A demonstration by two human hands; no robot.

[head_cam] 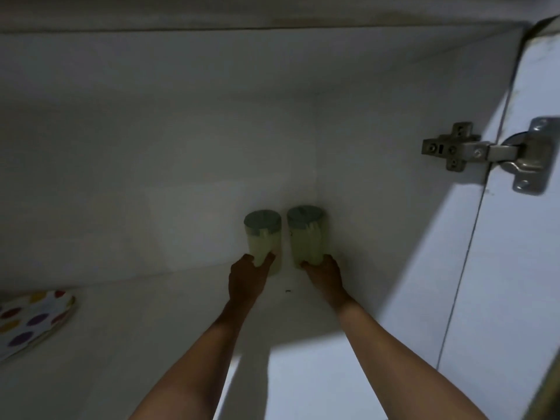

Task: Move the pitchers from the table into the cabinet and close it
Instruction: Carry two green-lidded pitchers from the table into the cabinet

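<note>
Two pale green pitchers with grey-green lids stand upright side by side deep inside the white cabinet (181,147), near its back right corner. My left hand (247,275) is wrapped around the base of the left pitcher (263,234). My right hand (322,275) grips the base of the right pitcher (305,231). Both arms reach in from the bottom of the view. The pitchers' lower parts are hidden by my fingers.
The cabinet door (521,268) stands open at the right, held by a metal hinge (478,151). A plate with coloured dots (30,321) lies on the cabinet floor at the far left. The interior is dim.
</note>
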